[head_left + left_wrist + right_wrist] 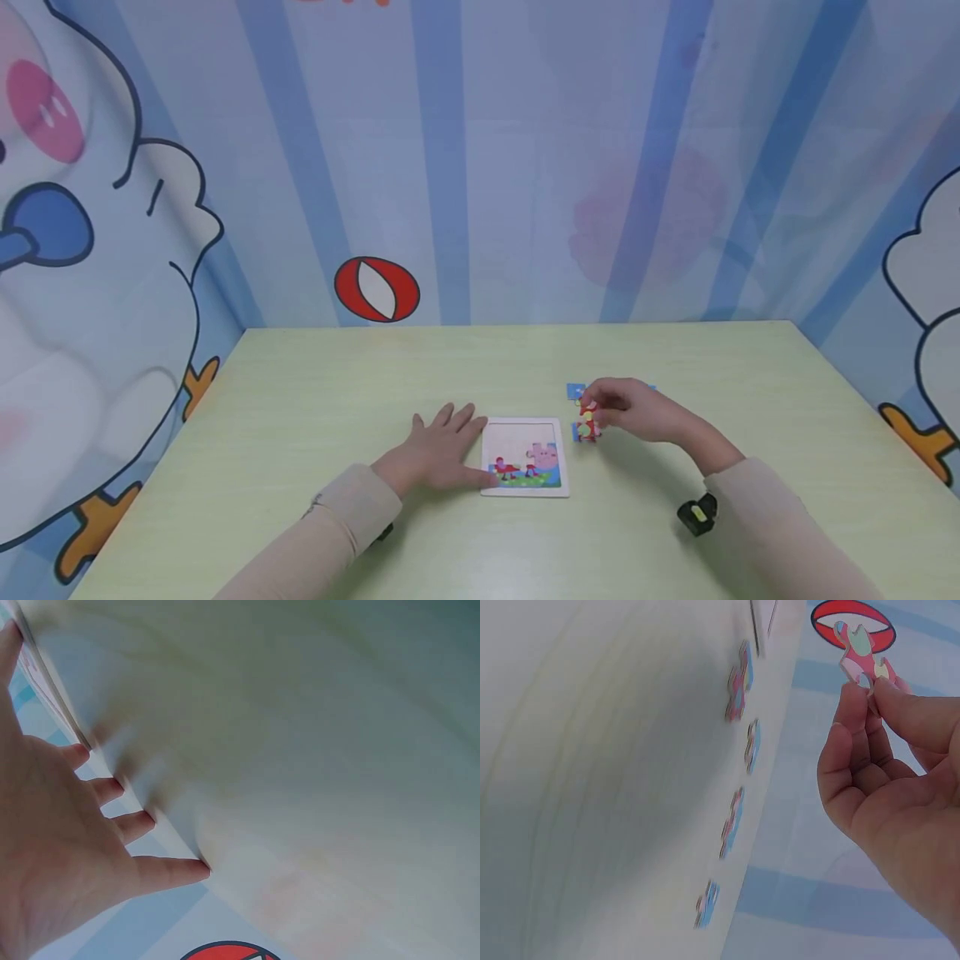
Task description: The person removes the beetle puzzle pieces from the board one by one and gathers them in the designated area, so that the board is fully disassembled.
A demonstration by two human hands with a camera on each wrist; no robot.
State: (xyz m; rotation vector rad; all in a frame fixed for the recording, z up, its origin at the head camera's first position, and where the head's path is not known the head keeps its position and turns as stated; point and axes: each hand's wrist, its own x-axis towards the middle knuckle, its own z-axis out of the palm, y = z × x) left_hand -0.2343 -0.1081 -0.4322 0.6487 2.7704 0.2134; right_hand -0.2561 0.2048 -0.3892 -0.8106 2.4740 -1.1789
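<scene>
A white-framed jigsaw tray lies on the table, its lower and right parts filled with a picture of a pink pig and red figures on green. My left hand rests with fingers spread at the tray's left edge, the thumb at its lower left corner. Right of the tray, my right hand pinches a puzzle piece between thumb and fingers, above the table. The piece is mostly red and pink with pale green patches. Close below it in the head view lies a loose puzzle piece.
Other loose pieces lie right of the tray, including a blue one and several in a row in the right wrist view, such as one piece. My right hand partly hides them from the head view. A printed cloth hangs behind the table.
</scene>
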